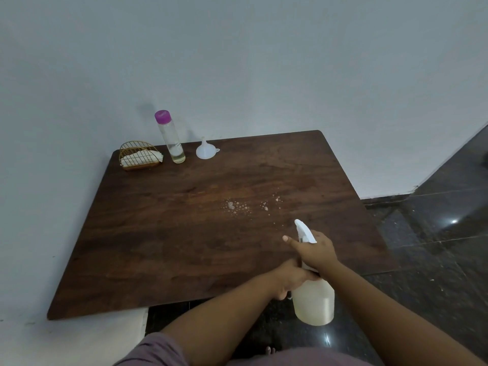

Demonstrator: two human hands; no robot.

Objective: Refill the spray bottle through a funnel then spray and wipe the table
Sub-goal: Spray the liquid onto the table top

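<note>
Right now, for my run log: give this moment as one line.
stage: spraying | both hands grip translucent plastic spray bottle | droplets on dark wooden table

Spray bottle (313,299): translucent, pale liquid inside, white trigger head, tilted over near table edge | Funnel (204,152): white, mouth-down, far side | Table (163,233): dark wood, scattered droplets (239,206) mid-surface | Refill bottle (170,136): clear, purple cap, upright beside funnel.

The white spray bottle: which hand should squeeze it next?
The right hand. It already grips the sprayer head of the white plastic spray bottle, near the trigger, nozzle aimed over the brown wooden table. The left hand holds the neck, steadying it.
</note>
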